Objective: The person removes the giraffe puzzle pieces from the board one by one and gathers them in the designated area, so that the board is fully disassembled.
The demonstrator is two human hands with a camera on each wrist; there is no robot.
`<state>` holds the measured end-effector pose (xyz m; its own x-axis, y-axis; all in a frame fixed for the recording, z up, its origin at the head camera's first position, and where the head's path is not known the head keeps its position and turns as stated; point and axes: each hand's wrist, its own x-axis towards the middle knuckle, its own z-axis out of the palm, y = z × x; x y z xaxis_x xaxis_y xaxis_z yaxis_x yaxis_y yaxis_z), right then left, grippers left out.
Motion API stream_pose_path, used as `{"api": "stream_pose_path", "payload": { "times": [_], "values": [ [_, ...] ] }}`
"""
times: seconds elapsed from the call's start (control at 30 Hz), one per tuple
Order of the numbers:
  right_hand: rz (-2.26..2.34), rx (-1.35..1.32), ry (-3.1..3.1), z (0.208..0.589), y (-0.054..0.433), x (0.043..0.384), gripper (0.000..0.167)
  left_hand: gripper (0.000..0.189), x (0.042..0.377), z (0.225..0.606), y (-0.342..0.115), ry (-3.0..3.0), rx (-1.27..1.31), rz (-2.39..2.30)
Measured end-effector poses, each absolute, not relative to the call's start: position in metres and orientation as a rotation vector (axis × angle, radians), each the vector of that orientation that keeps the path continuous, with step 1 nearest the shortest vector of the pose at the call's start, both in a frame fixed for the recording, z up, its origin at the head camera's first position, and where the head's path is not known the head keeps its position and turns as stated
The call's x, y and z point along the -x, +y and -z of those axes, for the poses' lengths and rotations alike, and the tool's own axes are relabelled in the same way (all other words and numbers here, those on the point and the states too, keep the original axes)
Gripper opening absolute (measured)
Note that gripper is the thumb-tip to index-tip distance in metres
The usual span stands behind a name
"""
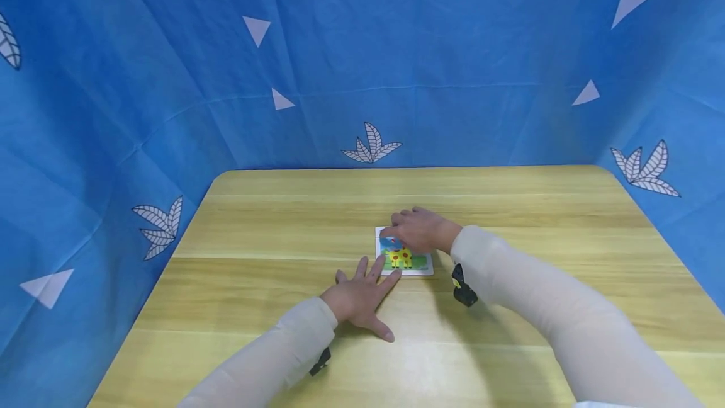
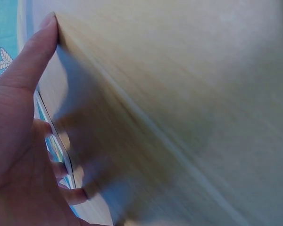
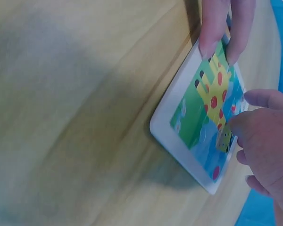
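A small white-bordered picture board [image 1: 419, 271] with a spotted yellow giraffe on it lies flat on the table. My left hand [image 1: 362, 298] is spread wide at its near-left side, the fingertips touching the border and the thumb apart on the wood. In the right wrist view, two left fingers [image 3: 214, 28] rest on the board by the giraffe's feet. My right hand [image 1: 421, 232] covers the far-right part with bent fingers. Close up, the right hand [image 3: 269, 141] touches the picture near the giraffe's head, and its other fingers curl by the far edge. Whether it pinches anything is hidden.
The wood-grain table [image 1: 255, 225] reaches back to a blue curtain [image 1: 481, 49] printed with white leaves and triangles. A dark wrist device [image 1: 464, 288] hangs below the right cuff, and another [image 1: 320, 361] shows under the left one.
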<state>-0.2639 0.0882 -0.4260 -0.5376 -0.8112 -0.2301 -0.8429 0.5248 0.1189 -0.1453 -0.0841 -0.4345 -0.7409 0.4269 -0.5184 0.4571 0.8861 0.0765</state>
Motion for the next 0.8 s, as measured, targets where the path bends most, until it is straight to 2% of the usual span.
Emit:
{"api": "stream_pose_path", "payload": {
  "times": [0.27,0.5,0.8],
  "values": [
    [-0.523,1.443,2.56,0.421,0.083,0.271,0.048,0.114,0.144,0.433,-0.085,2.506,-0.624,0.087],
    [-0.542,1.521,2.56,0.426,0.085,0.276,0.044,0.114,0.145,0.434,-0.085,2.508,-0.634,0.089],
    [-0.4,1.544,2.579,0.432,0.082,0.28,0.029,0.114,0.144,0.434,-0.082,2.506,-0.648,0.157]
  ]
}}
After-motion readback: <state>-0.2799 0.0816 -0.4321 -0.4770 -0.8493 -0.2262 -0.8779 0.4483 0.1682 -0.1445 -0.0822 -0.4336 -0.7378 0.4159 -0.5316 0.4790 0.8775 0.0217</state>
